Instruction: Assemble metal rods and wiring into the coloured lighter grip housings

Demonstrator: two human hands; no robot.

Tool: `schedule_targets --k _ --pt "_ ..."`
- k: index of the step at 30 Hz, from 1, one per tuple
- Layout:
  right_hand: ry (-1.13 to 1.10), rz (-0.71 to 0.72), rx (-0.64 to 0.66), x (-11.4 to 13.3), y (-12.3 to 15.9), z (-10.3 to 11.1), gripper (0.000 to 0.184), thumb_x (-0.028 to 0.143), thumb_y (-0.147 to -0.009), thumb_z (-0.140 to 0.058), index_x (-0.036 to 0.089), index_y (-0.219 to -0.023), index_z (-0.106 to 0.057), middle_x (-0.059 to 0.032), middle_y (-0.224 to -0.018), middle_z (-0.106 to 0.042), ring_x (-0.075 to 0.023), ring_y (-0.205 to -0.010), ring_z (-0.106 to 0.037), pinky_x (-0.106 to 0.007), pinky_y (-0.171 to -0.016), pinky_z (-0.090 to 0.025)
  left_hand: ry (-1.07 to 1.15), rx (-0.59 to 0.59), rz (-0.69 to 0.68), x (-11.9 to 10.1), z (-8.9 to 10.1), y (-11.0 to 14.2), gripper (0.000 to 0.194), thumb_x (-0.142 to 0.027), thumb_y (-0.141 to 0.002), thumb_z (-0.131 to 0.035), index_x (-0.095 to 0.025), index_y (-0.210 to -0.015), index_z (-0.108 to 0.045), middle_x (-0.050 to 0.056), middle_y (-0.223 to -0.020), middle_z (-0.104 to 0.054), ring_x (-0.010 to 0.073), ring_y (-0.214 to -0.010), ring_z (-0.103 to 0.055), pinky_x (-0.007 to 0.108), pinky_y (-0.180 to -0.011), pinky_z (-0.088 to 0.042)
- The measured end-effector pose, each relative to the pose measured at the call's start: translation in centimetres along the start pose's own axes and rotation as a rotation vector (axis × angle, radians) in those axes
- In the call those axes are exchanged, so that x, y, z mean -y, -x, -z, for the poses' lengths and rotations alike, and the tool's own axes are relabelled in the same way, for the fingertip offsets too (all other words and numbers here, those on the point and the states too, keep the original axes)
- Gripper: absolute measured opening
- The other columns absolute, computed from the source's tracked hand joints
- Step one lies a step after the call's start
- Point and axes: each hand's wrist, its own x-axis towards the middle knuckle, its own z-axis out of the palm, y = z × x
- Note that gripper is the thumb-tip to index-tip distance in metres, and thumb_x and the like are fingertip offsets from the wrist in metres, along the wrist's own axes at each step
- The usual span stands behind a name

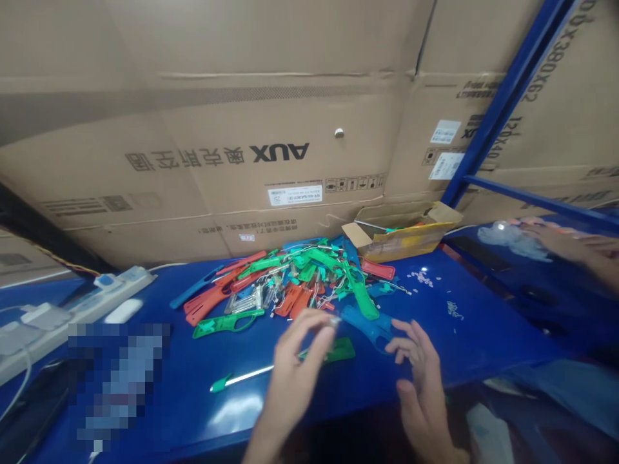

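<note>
My left hand [297, 367] is above the front of the blue table, thumb and forefinger pinched on a small shiny part [335, 320] too blurred to name. Just to the right, my right hand [420, 380] is raised with its fingers apart and loosely bent, holding nothing visible. Its fingertips are near a blue plastic handle shell [370, 325]; whether they touch it I cannot tell. Partly behind my left hand lie a green handle shell [342, 349] and a thin metal rod [251, 375] with a green tip. Beyond the hands spreads a heap of red, green and blue shells [309, 267] with wires.
An open carton [406, 235] stands behind the heap. Tiny pale bits [423, 278] are scattered to the right. A power strip [72, 322] with plugs runs along the left. Cardboard [207, 122] backs the table. Another person's arm [565, 241] reaches in at far right, beyond a blue post [503, 109].
</note>
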Motion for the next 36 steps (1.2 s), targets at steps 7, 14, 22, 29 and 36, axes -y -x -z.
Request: schedule_targets --k 7,14,22,29,36 --pt "0.629 0.086 0.085 -7.7 -9.9 3.7 0.055 0.059 -0.103 -0.036 0.017 -0.119 -0.069 -0.0156 -0.108 -0.070 -0.0288 -0.095 -0.062 -0.043 -0.087 -0.052 0.091 0.084 0.044 1.8 -3.9 4.0 0.023 -0.038 -0.102 -0.054 -0.024 -0.111 -0.070 0.007 -0.090 -0.076 0.0206 -0.080 -0.069 0.032 -0.077 -0.055" --pt "0.792 0.179 0.144 -12.9 -11.6 4.8 0.064 0.059 -0.104 -0.029 0.020 -0.095 -0.079 -0.0151 -0.101 -0.068 -0.0285 -0.088 -0.057 -0.045 -0.081 -0.053 -0.273 -0.417 -0.048 4.3 1.0 4.6 0.027 -0.046 -0.099 -0.055 -0.028 -0.111 -0.071 0.003 -0.093 -0.077 0.0238 -0.089 -0.071 0.050 -0.116 -0.038" --pt "0.826 0.171 0.167 -14.2 -11.0 4.9 0.060 0.052 -0.105 -0.028 0.021 -0.094 -0.078 -0.0122 -0.099 -0.074 -0.0275 -0.089 -0.062 -0.041 -0.079 -0.054 -0.213 -0.893 0.062 3.5 1.0 5.0 0.023 -0.042 -0.096 -0.062 -0.025 -0.106 -0.074 -0.002 -0.078 -0.073 0.0154 -0.072 -0.066 0.023 -0.068 -0.055" --pt "0.853 0.168 0.200 -13.8 -10.8 4.8 0.049 0.045 -0.105 -0.035 0.020 -0.106 -0.077 -0.0121 -0.093 -0.072 -0.0283 -0.087 -0.062 -0.039 -0.071 -0.054 -0.213 -0.709 0.041 3.6 1.2 5.4 0.024 -0.042 -0.097 -0.059 -0.026 -0.106 -0.074 -0.001 -0.080 -0.074 0.0174 -0.080 -0.071 0.026 -0.081 -0.057" --pt "0.779 0.250 0.269 -13.4 -10.3 4.8 0.044 0.036 -0.104 -0.039 0.022 -0.104 -0.081 -0.0121 -0.101 -0.069 -0.0261 -0.089 -0.061 -0.040 -0.081 -0.055 -0.104 -0.618 0.084 3.8 1.7 5.5 0.026 -0.043 -0.095 -0.062 -0.022 -0.106 -0.074 0.000 -0.080 -0.073 0.0146 -0.077 -0.068 0.020 -0.072 -0.055"
